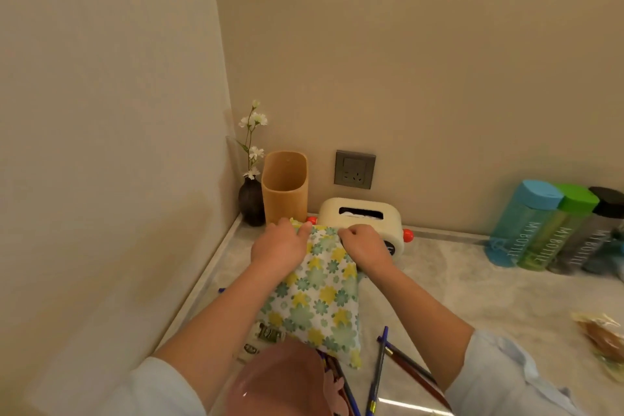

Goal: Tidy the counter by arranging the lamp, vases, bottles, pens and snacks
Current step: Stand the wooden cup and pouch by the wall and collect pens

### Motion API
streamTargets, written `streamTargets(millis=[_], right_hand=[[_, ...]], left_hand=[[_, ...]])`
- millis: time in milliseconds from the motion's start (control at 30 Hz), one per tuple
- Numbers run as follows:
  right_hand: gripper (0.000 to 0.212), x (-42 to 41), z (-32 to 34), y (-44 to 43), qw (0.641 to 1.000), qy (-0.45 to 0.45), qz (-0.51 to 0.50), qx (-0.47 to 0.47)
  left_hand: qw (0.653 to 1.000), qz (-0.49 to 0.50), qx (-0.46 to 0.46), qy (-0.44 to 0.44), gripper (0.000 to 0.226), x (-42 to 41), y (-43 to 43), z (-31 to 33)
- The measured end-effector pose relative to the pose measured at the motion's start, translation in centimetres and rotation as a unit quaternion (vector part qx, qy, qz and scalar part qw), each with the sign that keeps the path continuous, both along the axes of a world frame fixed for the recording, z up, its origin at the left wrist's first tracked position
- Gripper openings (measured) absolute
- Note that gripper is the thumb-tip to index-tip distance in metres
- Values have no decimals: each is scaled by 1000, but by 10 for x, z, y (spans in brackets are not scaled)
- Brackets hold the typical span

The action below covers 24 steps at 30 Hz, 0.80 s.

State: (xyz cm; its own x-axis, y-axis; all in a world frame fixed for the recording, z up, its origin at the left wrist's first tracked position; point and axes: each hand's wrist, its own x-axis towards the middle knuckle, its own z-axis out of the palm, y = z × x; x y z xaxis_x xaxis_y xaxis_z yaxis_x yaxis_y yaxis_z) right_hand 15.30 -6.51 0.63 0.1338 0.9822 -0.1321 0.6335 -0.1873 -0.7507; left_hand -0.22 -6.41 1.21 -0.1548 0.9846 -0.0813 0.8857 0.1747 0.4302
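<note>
Together, left hand point(278, 245) and right hand point(363, 245) grip the floral pouch's point(320, 300) far edge.

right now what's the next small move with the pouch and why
Probably lower the pouch onto the counter by the tissue box and let go: left hand and right hand grip its top; pens lie loose and the holder stands empty.

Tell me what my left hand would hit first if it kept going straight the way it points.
Probably the tan holder, standing just beyond the left hand, which grips the floral pouch. The red knob of the tissue box sits close beside that line, and depth is unclear.
</note>
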Motion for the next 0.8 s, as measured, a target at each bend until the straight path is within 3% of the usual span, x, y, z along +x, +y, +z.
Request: streamTargets(millis=[200, 400, 500, 667, 800], right_hand=[[49, 47, 44, -3, 999, 13, -33, 2], [15, 126, 62, -14, 995, -9, -31, 92], [17, 160, 69, -19, 991, -10, -30, 132], [23, 190, 64, -22, 986, -49, 1, 162], [41, 226, 32, -26, 986, -150, 49, 54]], left_hand=[[992, -37, 60, -103, 68, 48, 3, 20], [967, -69, 117, -217, 81, 124, -10, 20], [948, -93, 135, -271, 83, 166, -22, 15], [952, -98, 174, -234, 64, 227, -36, 0], [963, -122, 120, -207, 47, 246, -36, -15]])
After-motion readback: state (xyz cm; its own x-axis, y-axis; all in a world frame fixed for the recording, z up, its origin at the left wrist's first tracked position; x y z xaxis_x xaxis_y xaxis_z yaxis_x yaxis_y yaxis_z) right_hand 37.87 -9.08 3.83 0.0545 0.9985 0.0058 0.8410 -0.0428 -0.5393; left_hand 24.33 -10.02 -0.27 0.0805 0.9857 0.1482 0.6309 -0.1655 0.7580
